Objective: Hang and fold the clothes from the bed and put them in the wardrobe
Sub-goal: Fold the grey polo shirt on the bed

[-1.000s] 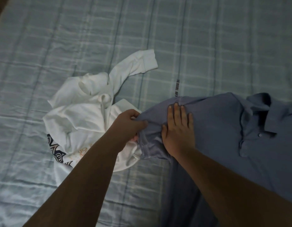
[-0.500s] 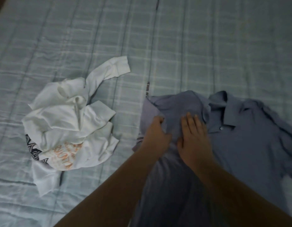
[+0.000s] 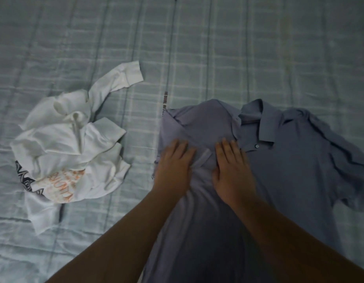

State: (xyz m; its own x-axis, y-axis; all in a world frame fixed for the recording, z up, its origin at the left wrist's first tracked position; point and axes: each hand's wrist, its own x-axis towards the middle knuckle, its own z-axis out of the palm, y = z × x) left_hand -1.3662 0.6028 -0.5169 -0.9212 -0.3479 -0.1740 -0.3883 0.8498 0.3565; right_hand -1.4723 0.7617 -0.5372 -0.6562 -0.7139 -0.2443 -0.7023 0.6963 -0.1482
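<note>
Fingers [image 3: 178, 147] of the left hand [image 3: 174, 166] lie straight and close together, pressed flat on a folded-over sleeve of the blue shirt [image 3: 299, 170]. The right hand [image 3: 233, 170] presses flat the same way just beside it, fingertips near the buttoned collar. The shirt lies spread on the bed [image 3: 218, 48], collar toward the far side; both forearms hide its lower part. Well apart, toward the bed's left side, lies a crumpled white shirt [image 3: 70, 144], its orange and black print unreadable.
</note>
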